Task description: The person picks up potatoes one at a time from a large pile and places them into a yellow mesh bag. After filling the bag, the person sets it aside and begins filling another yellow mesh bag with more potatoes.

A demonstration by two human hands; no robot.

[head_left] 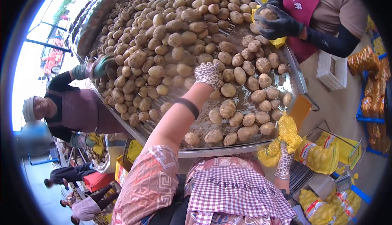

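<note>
My left hand, in a leopard-print glove, reaches into the potatoes on the metal sorting table. Its fingers curl down against a potato, though their tips are partly hidden. Potatoes just left of the hand are smeared by motion. Low on the right, my right hand wears a matching glove and is closed on a bunched yellow mesh bag at the table's front corner. The bag covers most of those fingers. Loose potatoes lie along the near edge, on a dirt-covered surface.
Across the right corner, a co-worker's gloved hands hold a potato. On the left, another co-worker's gloved hand touches the pile. Filled yellow mesh bags stand at lower right, near a white crate. An orange panel adjoins the table corner.
</note>
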